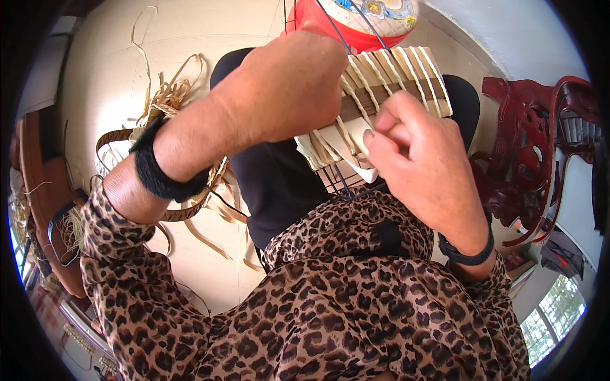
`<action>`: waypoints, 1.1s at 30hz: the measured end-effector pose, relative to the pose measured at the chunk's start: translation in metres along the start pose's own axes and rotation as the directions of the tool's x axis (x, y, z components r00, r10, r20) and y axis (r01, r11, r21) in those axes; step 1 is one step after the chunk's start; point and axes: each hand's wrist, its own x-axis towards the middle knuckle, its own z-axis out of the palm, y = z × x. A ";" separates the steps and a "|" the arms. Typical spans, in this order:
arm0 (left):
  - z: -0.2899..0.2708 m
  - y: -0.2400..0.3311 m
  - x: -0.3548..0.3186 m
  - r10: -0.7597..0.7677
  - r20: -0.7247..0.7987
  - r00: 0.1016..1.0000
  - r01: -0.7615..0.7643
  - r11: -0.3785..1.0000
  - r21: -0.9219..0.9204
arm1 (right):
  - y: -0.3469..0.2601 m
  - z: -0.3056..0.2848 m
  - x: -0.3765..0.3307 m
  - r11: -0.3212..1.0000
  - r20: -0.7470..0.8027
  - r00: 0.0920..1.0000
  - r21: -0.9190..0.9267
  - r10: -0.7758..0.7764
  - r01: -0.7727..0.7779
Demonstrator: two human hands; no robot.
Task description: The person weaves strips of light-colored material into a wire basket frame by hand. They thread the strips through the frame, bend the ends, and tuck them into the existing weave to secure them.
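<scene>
Across my lap lies a partly woven piece (413, 75), with pale twisted strips and a brown band running over a frame of thin dark rods (330, 20). My left hand (289, 86) is closed in a fist at the left side of the weaving. Its fingertips are turned away, so what they grip is hidden. On the near right side, my right hand (427, 166) has thumb and forefinger curled together at a flat cream strip (357, 137). A loop of this strip hangs over the near edge of the weave.
Loose tan strips (175, 95) lie in a heap on the tiled floor to the left, beside a brown curved band (114, 136). Beyond my knees stands a red round stool (356, 28) with a patterned top. Carved dark-red wooden furniture (524, 152) stands at right.
</scene>
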 end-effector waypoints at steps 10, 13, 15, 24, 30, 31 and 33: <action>-0.005 -0.003 0.002 0.335 -0.076 0.939 -0.318 0.931 0.180 | -0.002 0.004 0.004 0.979 -0.050 0.982 -0.103 -0.182 0.176; -0.023 0.016 0.001 -0.139 0.281 0.949 0.195 0.964 -0.180 | 0.002 0.008 0.010 0.943 -0.088 0.948 -0.165 -0.305 0.288; -0.029 0.024 0.003 -0.257 0.345 0.903 0.337 0.921 -0.194 | 0.006 0.006 0.010 0.953 -0.069 0.959 -0.150 -0.276 0.264; -0.032 -0.001 0.002 -0.342 -0.055 0.938 0.328 0.927 -0.181 | 0.010 -0.024 -0.007 0.994 0.128 0.986 0.038 -0.104 0.100; -0.053 0.016 0.011 -0.476 0.112 0.872 0.487 0.821 -0.299 | -0.007 -0.039 0.043 0.966 0.076 0.974 -0.134 -0.214 0.222; -0.051 0.012 0.017 -0.390 0.112 0.914 0.402 0.838 -0.368 | -0.016 -0.038 0.051 0.997 0.163 0.985 -0.048 0.063 -0.056; -0.052 0.015 0.016 -0.394 0.112 0.912 0.398 0.786 -0.473 | -0.021 -0.033 0.047 0.999 0.158 0.987 -0.033 0.024 -0.019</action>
